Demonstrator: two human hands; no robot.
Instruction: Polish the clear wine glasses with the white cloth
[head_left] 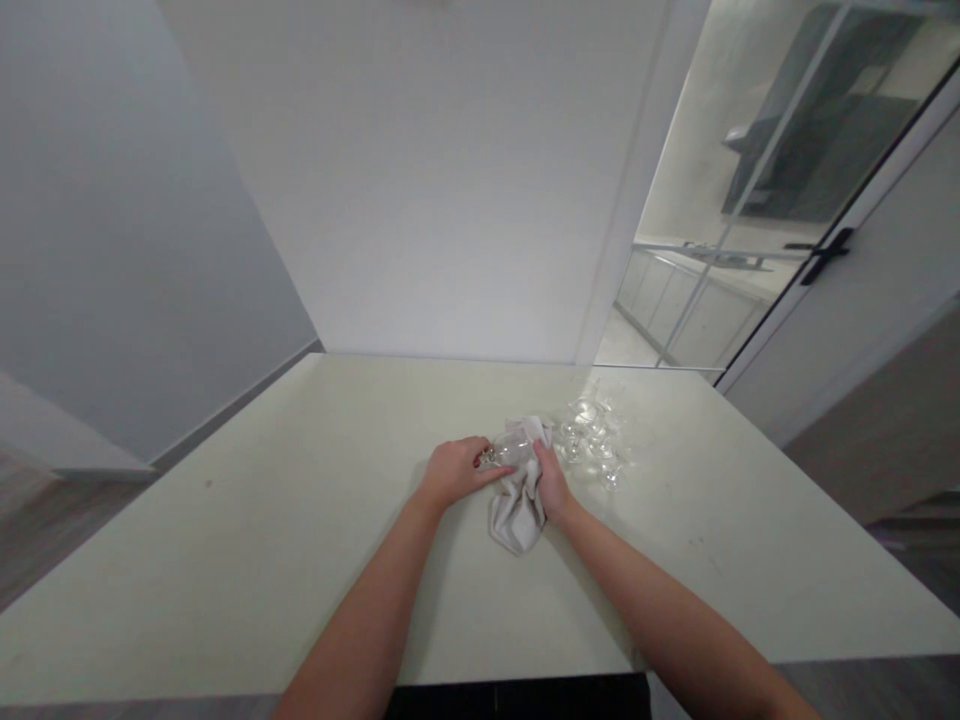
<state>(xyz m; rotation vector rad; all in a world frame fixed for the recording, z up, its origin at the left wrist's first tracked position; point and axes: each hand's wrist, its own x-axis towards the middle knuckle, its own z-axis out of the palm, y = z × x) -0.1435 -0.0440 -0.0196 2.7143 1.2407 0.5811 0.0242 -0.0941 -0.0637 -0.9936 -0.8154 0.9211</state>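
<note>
Here, in the head view, a clear, shiny glass (511, 449) lies sideways between both hands above the table (285, 520) — left hand (455, 470) pinching its narrow end, right hand (551, 480) curled round a rumpled, pale cloth (519, 510) against it.

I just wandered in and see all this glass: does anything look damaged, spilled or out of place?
No spill or clear damage shows. The glasses crowd together right of the cloth, too indistinct to rule out a chip. One small oddity: a dark spot on the left of the table, perhaps a dent.
</note>
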